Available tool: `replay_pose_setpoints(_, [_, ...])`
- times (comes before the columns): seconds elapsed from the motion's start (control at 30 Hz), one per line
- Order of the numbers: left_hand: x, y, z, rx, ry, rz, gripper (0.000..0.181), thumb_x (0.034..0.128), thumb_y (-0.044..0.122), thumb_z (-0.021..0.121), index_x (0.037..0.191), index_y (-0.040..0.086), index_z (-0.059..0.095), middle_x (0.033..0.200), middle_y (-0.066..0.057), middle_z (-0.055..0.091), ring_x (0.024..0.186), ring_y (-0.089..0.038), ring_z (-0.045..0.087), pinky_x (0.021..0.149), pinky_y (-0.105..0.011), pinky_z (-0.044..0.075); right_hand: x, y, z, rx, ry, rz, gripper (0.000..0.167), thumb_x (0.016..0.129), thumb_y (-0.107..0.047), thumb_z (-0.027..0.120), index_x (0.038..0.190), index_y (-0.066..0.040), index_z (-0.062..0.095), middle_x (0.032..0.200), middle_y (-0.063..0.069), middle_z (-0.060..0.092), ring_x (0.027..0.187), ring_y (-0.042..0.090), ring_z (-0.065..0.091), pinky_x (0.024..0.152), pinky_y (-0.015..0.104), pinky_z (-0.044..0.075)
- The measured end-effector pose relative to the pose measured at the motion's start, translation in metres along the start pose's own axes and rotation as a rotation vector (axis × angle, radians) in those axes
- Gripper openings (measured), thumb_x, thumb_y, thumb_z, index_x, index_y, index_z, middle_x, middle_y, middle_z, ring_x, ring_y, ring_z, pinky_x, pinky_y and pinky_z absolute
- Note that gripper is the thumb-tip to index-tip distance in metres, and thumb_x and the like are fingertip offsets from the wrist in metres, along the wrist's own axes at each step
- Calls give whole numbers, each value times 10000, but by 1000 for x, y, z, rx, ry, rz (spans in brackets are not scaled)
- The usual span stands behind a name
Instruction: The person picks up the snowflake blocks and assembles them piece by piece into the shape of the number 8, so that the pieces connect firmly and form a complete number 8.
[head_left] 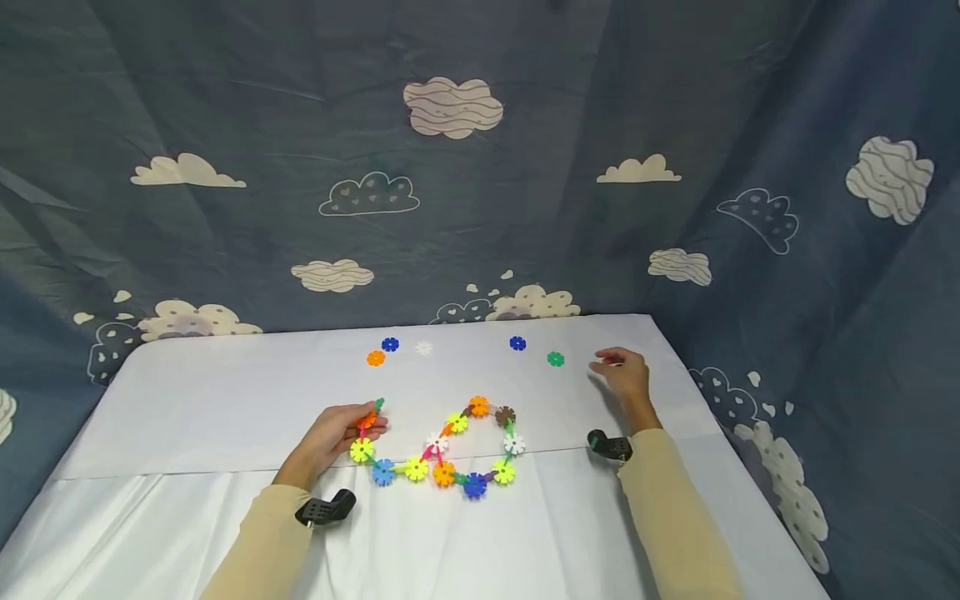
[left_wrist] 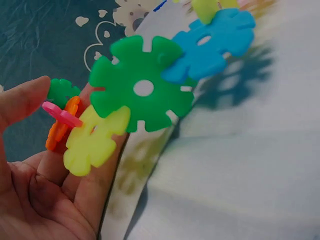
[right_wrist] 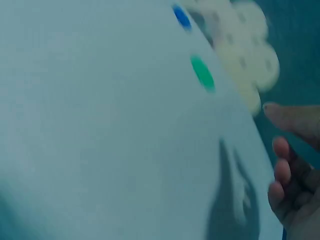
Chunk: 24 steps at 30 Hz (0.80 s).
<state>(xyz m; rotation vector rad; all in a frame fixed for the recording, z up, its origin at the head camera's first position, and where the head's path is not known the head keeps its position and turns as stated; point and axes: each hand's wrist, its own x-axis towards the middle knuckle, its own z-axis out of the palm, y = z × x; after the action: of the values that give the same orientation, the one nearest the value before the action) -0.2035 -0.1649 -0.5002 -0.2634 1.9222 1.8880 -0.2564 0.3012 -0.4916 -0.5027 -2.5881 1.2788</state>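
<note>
My left hand holds one end of a chain of colourful notched plastic discs, with the thumb at a small green disc and the fingers behind an orange disc. Linked on from there are a pink disc, a yellow disc, a larger-looking green disc and a light blue disc. Farther right, the chain forms a loop that includes a dark blue disc. Over the table's right part hangs my right hand, fingers loosely curved, thumb apart, nothing held. Nearest to it lies a loose green disc.
Along the back of the white-covered table lie more loose discs: a blue disc, a white disc, another blue disc and an orange disc. A dark cloud-printed curtain hangs behind.
</note>
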Motion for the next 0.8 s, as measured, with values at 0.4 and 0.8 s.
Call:
replay_pose_setpoints(0.4, [3,2,1,-27,-49,19,462,1004,263,511,1287,-101,523,1019,-84,715,890,-141,697,827,-240,550,-3,40,-31,-199,-92,59,331,848,-88,720,1103,82,595,991,220,581,927,346,536,802,450,463])
replay_pose_setpoints(0.8, [5,-1,-2,-84,-3,-16,414,999,238,517,1270,-72,554,1046,-85,711,905,-162,700,831,-250,550,-16,-4,17,133,-212,28,274,896,7,621,1167,40,596,935,145,587,672,125,624,555,187,520])
